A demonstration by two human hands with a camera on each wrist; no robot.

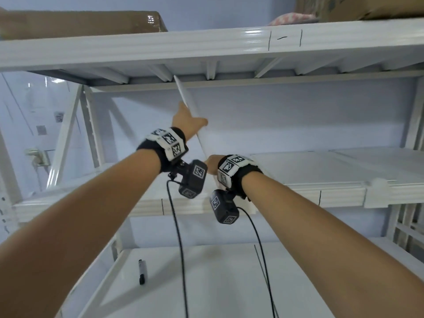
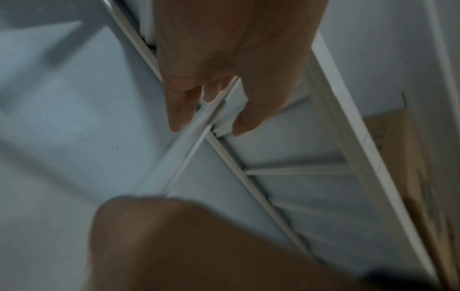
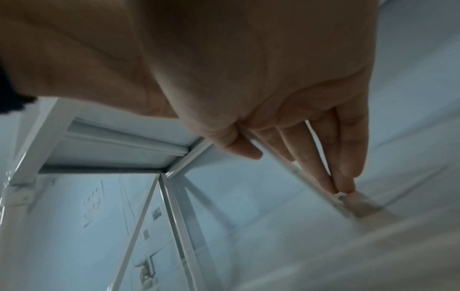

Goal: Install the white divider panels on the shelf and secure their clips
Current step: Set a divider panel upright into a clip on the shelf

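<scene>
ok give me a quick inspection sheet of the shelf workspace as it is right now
surface: white metal shelf, middle level, bare where visible.
job's things: thin white divider panel seen edge-on, tilted, top end at the upper shelf's underside; white clip at the left fingertips.
clutter: black marker pen lying on the lower shelf.
grippers: left hand holds the panel's upper part; right hand holds its lower end.
cables: two black wrist-camera cables hanging down.
surroundings: brown cardboard boxes on the top shelf; pale wall behind.
</scene>
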